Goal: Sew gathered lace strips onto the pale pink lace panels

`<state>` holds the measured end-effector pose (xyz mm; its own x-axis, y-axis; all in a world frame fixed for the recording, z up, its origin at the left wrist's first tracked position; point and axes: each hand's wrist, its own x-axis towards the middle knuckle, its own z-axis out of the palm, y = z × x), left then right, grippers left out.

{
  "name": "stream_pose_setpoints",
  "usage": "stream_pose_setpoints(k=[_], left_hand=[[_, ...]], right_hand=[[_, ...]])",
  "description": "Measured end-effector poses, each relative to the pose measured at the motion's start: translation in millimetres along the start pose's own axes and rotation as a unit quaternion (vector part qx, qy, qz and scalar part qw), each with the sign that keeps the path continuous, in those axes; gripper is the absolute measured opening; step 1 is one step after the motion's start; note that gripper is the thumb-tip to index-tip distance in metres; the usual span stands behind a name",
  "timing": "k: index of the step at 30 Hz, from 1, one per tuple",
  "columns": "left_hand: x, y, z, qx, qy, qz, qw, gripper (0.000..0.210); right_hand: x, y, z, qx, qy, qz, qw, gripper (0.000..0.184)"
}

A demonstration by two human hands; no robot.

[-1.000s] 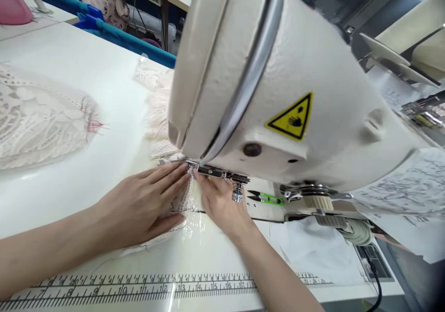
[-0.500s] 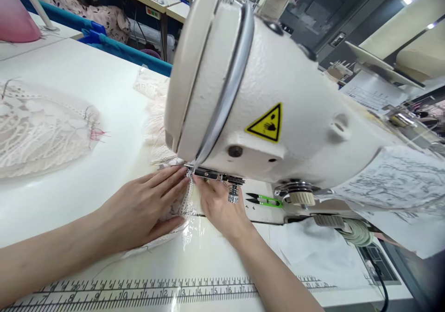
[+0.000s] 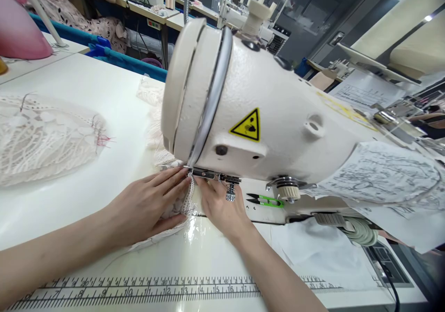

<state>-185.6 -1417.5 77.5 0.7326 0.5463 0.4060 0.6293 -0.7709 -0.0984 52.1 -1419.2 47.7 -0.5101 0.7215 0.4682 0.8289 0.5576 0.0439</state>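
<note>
My left hand (image 3: pixel 153 205) lies flat, fingers stretched and thumb apart, on a piece of white lace fabric (image 3: pixel 188 203). Its fingertips reach the presser foot and needle area of a cream sewing machine (image 3: pixel 278 103). On the other side of the lace strip, my right hand (image 3: pixel 224 205) rests on the machine bed, close to the lace edge. The machine head and a metal thread-tension part (image 3: pixel 230 189) cover most of its fingers, so their grip is hidden. Green-handled thread snips (image 3: pixel 266 200) lie right of my right hand. More lace bunches behind the needle.
Another lace piece with red thread ends (image 3: pixel 48 138) lies at left. A printed ruler scale (image 3: pixel 156 289) runs along the front edge. White cloth (image 3: pixel 316 247) lies at right. A blue bar (image 3: pixel 128 61) borders the table's back, with a person in patterned clothing beyond.
The camera view has shifted slightly, so the machine head appears lower and more to the left. Both hands stay in nearly the same place at the lace.
</note>
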Motion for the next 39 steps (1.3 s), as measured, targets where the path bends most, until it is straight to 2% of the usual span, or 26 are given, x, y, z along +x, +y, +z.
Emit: stream_pose_setpoints(k=[2,5,7,9,12,13,15,18,22,24,27,30,35,39], left_hand=[[3.1,0.4,-7.0,-0.001,0.002,0.005,1.000,0.064],[5.5,2.0,-27.3,-0.016,-0.004,0.004,1.000,0.044],[1.2,4.8,-42.4,-0.044,-0.016,0.015,0.999,0.042],[-9.4,9.4,-53.7,-0.054,-0.022,0.055,0.997,0.046],[-30.3,17.7,-62.2,-0.022,0.006,0.094,0.995,0.026],[-35.6,19.7,-64.1,-0.020,0.012,0.083,0.996,0.022],[-39.7,21.0,-68.7,-0.041,0.001,0.025,0.999,0.027],[-26.7,15.9,-74.8,-0.085,-0.051,-0.035,0.994,0.031],[6.3,4.2,-64.4,-0.110,-0.086,0.035,0.990,0.019],[16.6,0.2,-50.5,-0.087,-0.057,0.077,0.992,0.018],[17.8,-1.4,-30.3,-0.057,0.008,0.112,0.992,0.030],[9.1,1.4,-20.6,-0.042,0.054,0.093,0.993,0.036],[-1.9,5.4,-21.4,-0.012,0.038,0.044,0.998,0.034],[-7.9,4.3,-16.2,-0.055,0.070,0.038,0.995,0.028]], right_hand=[[4.3,-0.5,-6.4,0.032,0.026,-0.010,0.999,0.045],[10.4,-0.2,-14.4,0.124,0.048,-0.042,0.990,0.037],[13.2,1.7,-16.9,0.188,0.041,-0.073,0.979,0.034],[14.8,4.1,-17.2,0.239,0.020,-0.105,0.965,0.032],[15.9,6.5,-16.3,0.284,-0.003,-0.132,0.950,0.030],[16.1,6.7,-16.0,0.292,-0.003,-0.136,0.947,0.029],[16.8,6.7,-15.7,0.304,0.009,-0.141,0.942,0.024],[17.2,7.2,-15.2,0.326,0.034,-0.145,0.934,0.019],[16.4,9.8,-15.0,0.354,0.036,-0.137,0.924,0.016],[16.0,10.8,-16.0,0.361,0.033,-0.135,0.922,0.016],[15.9,10.4,-19.8,0.343,0.013,-0.129,0.931,0.015],[16.3,8.7,-24.1,0.295,-0.015,-0.123,0.948,0.018],[15.6,8.1,-23.1,0.295,0.025,-0.159,0.942,0.018],[13.2,9.7,-18.5,0.278,0.018,-0.165,0.946,0.021]])
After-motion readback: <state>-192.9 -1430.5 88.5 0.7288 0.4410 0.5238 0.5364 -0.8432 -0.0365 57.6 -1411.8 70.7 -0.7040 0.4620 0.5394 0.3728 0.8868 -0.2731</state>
